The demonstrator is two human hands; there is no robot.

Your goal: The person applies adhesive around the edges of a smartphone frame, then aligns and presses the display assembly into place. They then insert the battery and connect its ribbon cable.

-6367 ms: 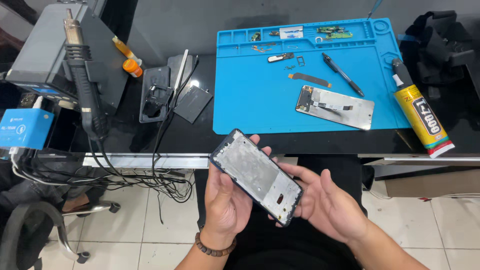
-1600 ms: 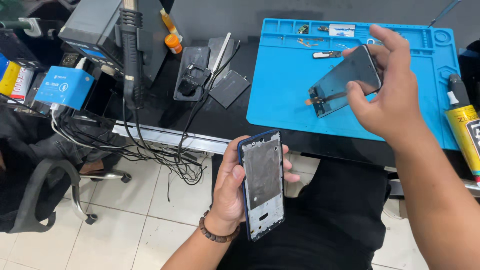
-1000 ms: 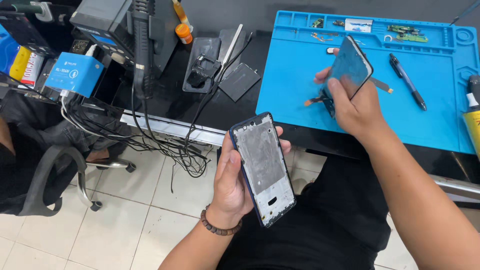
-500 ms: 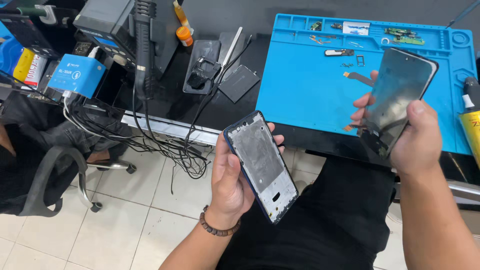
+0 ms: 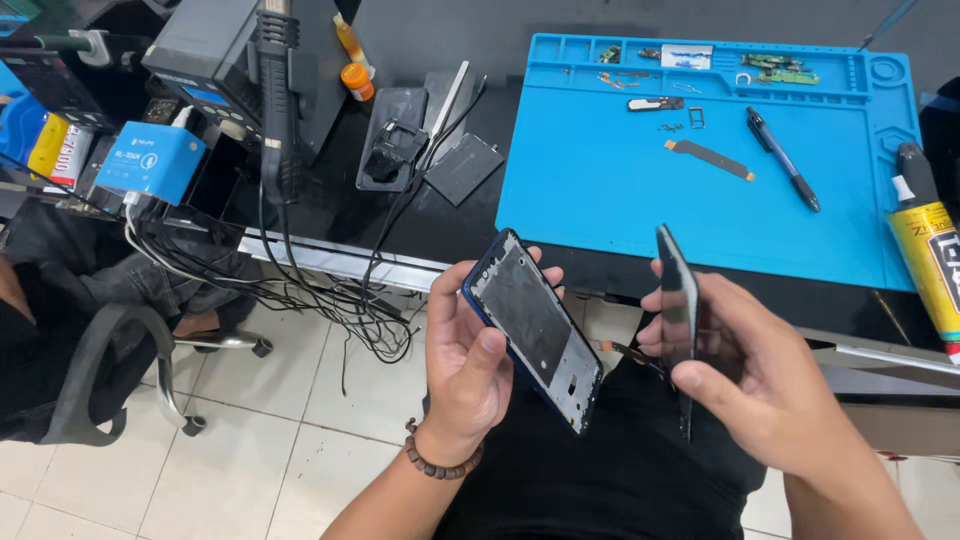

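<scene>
screen panel lowered, turned edge-on, beside phone frame

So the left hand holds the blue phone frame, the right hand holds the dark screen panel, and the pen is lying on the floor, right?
Not quite. The pen lies on the blue mat on the table, not on the floor, as the head view shows. The rest is right: the left hand holds the phone frame and the right hand holds the screen panel.

Yellow labelled glue tube right of blue mat.

White tiled floor; black workbench; grey chair at left; even bright light.
</scene>
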